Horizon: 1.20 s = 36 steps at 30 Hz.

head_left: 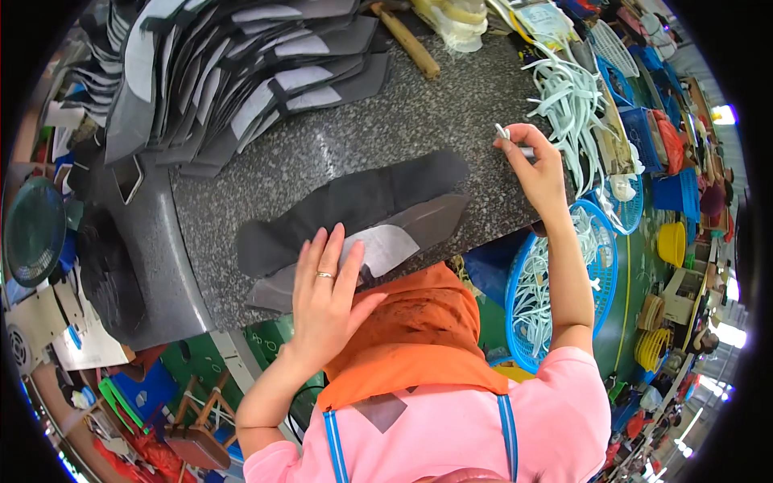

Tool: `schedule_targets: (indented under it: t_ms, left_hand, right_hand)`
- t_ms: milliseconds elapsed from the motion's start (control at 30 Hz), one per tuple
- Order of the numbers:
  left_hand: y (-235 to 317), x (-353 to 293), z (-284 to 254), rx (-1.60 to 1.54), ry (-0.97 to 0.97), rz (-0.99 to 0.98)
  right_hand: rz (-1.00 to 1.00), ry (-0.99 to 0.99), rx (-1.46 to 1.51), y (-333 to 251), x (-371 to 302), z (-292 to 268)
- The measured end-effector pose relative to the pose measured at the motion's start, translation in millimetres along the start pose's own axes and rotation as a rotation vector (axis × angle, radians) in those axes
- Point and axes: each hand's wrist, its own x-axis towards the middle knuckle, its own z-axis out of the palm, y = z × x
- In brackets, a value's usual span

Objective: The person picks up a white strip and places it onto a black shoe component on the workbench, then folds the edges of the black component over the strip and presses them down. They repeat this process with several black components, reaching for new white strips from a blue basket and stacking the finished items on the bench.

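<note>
A black fabric piece (358, 196) lies across the speckled stone worktop (475, 97) in front of me, close to its near edge. Along its near side shows a grey flap (431, 221) with a light grey patch (388, 248). My left hand (326, 302), with a ring on one finger, lies flat on the piece, fingers stretched out and somewhat apart. Off the piece's right end, my right hand (535, 165) is raised with its fingers closed round a thin silver-white, pen-like tool (527, 151). My fingers hide part of this tool.
Many dark layered cut pieces (266, 80) are stacked at the far left. A wooden-handled tool (407, 42) lies at the back. Pale straps (568, 97) hang over the right edge, above a blue basket (515, 282) holding more straps. A black rounded surface (149, 241) adjoins on the left.
</note>
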Motion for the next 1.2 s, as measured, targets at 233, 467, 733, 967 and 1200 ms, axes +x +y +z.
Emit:
schedule_targets:
  t_ms: [233, 467, 733, 967, 1200]
  left_hand:
    - [25, 52, -9, -1.046, 0.244, -0.337]
    - [24, 13, -13, -0.709, 0.364, -0.346]
    - [29, -10, -36, -0.511, 0.376, -0.192]
    - [-28, -29, -24, -0.251, 0.44, -0.565]
    - [-38, -24, -21, -0.22, 0.379, -0.62]
  right_hand:
    - [-0.257, -0.664, 0.229, -94, -21, 51]
    - [0.297, -0.432, 0.381, -71, -14, 41]
    - [-0.619, -0.798, -0.026, -130, -46, 82]
    - [-0.372, -0.718, -0.086, -124, -37, 110]
    - [-0.241, -0.721, -0.209, -125, -30, 108]
